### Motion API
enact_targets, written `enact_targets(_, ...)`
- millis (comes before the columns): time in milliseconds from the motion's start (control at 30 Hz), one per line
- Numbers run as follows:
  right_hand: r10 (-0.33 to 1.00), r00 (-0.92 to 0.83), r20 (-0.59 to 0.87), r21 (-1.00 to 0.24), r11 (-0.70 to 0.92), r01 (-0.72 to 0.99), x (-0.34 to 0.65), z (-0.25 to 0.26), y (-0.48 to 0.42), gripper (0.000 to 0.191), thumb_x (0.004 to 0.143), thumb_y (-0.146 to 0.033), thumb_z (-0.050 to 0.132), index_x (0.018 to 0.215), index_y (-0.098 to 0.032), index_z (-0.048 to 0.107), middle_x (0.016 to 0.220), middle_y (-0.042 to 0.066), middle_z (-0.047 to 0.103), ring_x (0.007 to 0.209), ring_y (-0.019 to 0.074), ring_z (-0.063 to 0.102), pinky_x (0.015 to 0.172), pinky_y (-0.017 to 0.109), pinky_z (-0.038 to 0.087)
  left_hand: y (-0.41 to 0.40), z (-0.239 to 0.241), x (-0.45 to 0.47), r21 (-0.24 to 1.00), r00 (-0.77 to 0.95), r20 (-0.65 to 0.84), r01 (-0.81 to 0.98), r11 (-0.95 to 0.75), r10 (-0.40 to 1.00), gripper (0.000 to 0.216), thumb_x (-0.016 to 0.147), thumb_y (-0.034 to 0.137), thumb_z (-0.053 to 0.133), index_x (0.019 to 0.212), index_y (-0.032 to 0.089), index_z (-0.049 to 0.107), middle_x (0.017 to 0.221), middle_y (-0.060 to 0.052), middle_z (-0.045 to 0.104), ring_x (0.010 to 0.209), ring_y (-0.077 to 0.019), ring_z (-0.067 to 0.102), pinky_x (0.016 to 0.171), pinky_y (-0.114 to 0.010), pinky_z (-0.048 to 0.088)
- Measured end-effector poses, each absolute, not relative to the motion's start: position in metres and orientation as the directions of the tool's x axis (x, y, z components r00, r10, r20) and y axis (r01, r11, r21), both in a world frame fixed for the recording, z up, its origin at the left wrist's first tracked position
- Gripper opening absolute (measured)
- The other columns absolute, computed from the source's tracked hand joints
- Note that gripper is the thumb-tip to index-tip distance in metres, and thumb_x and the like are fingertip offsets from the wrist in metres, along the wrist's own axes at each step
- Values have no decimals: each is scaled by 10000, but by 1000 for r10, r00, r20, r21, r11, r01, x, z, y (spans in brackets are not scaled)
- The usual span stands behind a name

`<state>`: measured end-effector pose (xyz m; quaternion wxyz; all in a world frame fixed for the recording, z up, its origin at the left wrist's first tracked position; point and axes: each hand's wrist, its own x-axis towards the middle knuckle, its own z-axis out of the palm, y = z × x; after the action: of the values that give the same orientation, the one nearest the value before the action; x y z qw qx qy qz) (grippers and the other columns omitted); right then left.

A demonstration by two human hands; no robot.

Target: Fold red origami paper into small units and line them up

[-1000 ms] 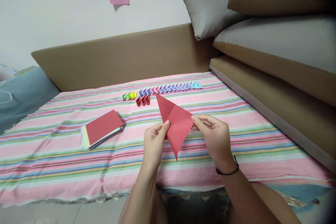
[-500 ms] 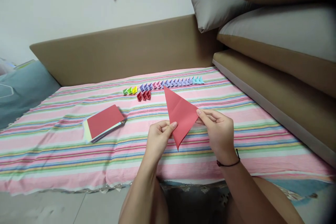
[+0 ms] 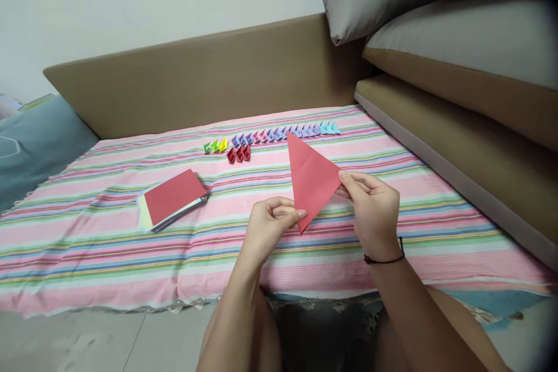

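Observation:
A red sheet of paper [image 3: 311, 180], folded into a triangle, is held up above the striped cloth between both hands. My left hand [image 3: 272, 226] pinches its lower left edge near the bottom corner, thumb on top. At the right-hand corner, my right hand [image 3: 370, 206] grips the paper between thumb and fingers; a dark cord bracelet circles that wrist. Beyond the paper, small folded paper pieces stand in a row: purple, pink and blue ones [image 3: 279, 134], then green and yellow ones [image 3: 215, 146]. Three dark red folded pieces [image 3: 239, 154] sit just in front.
A stack of coloured paper [image 3: 174, 197] with a red sheet on top lies to the left on the striped cloth [image 3: 108, 256]. Stacked cushions [image 3: 471, 46] rise at the right, a brown backrest [image 3: 209, 81] at the back. A blue-grey pillow [image 3: 43, 145] is far left.
The folded red paper and both hands have shifted slightly right. My left thumb has slid down the paper's edge toward the bottom corner. The camera view has tilted a little.

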<state>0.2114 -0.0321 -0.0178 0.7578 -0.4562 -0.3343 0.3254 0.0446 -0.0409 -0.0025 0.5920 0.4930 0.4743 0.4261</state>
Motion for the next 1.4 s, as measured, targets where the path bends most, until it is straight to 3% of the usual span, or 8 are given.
enact_targets(500,774,610,171,-902,372,-220,217,-22,-28,196,690,-294,738,788,-127,709,746,52,734,692,212,707,676,366,610,-42,0,43,975,245,-217,-2,224,945,370,491,162,838,824,102,688,639,-45,708,595,-134,643,612,-216,490)
enact_targets(967,776,607,174,-903,371,-215,216,-25,-28,191,698,-295,731,793,-130,715,743,48,735,695,209,707,684,366,606,-42,-5,39,967,304,-245,5,256,921,262,536,98,773,783,94,686,614,-24,677,562,-101,606,593,-197,482)
enact_targets(1200,777,606,171,-905,367,-215,217,-26,-26,181,699,-288,730,787,-131,712,751,49,735,697,209,706,675,362,604,-40,-1,40,961,330,-259,-5,276,908,302,478,46,769,764,106,694,668,-33,697,595,-106,616,619,-200,485)
enact_targets(1400,765,619,179,-909,369,-193,217,-27,-25,198,695,-303,730,787,-129,709,716,46,728,691,218,706,660,369,605,-41,-1,40,953,397,-283,12,304,873,161,571,114,722,728,106,689,613,-42,685,568,-126,619,598,-233,500)
